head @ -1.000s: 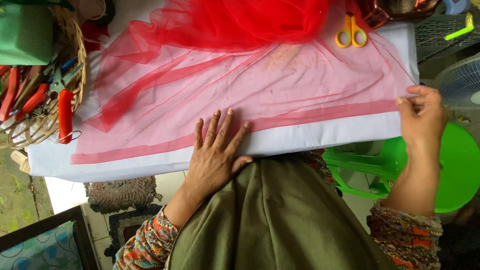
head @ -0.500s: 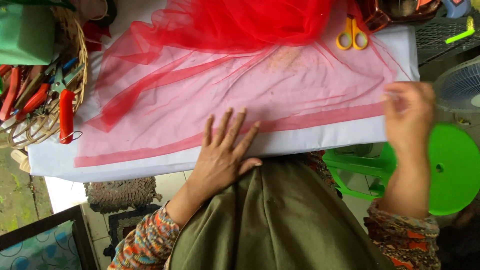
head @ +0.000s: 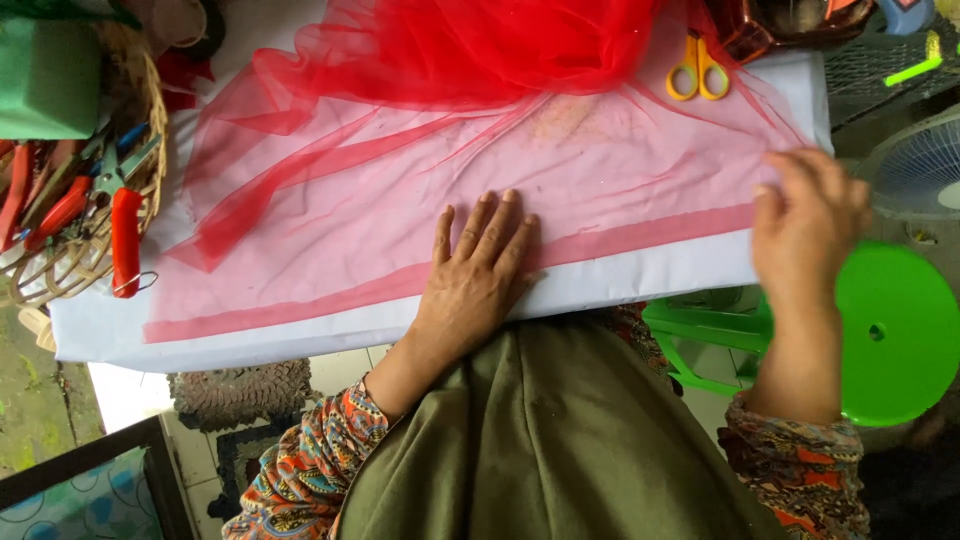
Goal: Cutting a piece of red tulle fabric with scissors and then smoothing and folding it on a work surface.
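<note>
**Hands flat on red tulle at the table edge**

Left hand (head: 475,285) laid palm down, fingers (head: 487,228) slightly spread and pressing flat on the folded hem of the red tulle (head: 400,200). Right hand (head: 805,235) blurred at the cloth's right end, fingers (head: 800,175) curled loosely over the edge; whether pinching the tulle or merely resting on it cannot be told.

Directly under both sets of fingertips: a single sheer layer of tulle, spread smooth over the white table cover (head: 250,345), with a darker doubled band running between the two hands along the near edge. Beyond the left fingertips, bunched into a dense red heap at the far side of the table. Just past that heap, up from the right fingers, yellow-handled scissors (head: 698,68) lying on the cloth.

Well away to the left of the left fingers, a wicker basket (head: 60,270) holding red-handled pliers (head: 125,240) and other tools, a green block (head: 50,75) above it. Below the right wrist, a green plastic stool (head: 895,335); beside the right fingers, off the table, a white fan grille (head: 925,165). Nearest the camera, patterned sleeves (head: 800,470) and an olive garment (head: 540,440).
</note>
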